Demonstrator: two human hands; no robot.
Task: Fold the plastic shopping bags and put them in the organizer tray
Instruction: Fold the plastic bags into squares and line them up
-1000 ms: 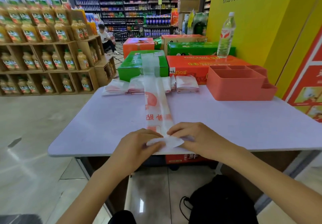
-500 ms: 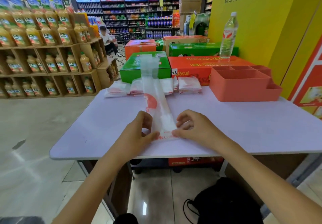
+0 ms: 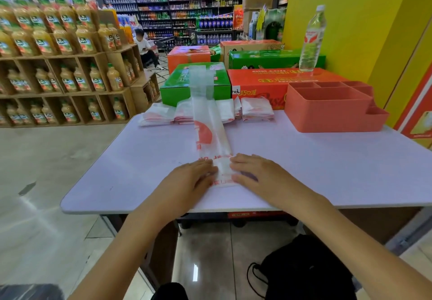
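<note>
Two hands — left hand [image 3: 191,178] and right hand [image 3: 254,171] — press flat, no grip, on one long bag strip [image 3: 211,136]. One organizer tray [image 3: 327,112] sits on the table [image 3: 327,171] — folded bags [image 3: 256,110] uncountable.

Yellow wall [image 3: 350,19]: "积分得补贴!"; red carton [image 3: 257,84]: "150"

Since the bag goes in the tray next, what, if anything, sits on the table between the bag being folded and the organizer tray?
Nothing visible. The bag lies under both hands at the near edge, and bare table runs from there to the organizer tray at the far right. The stack of bags sits left of the tray, off that line.
</note>
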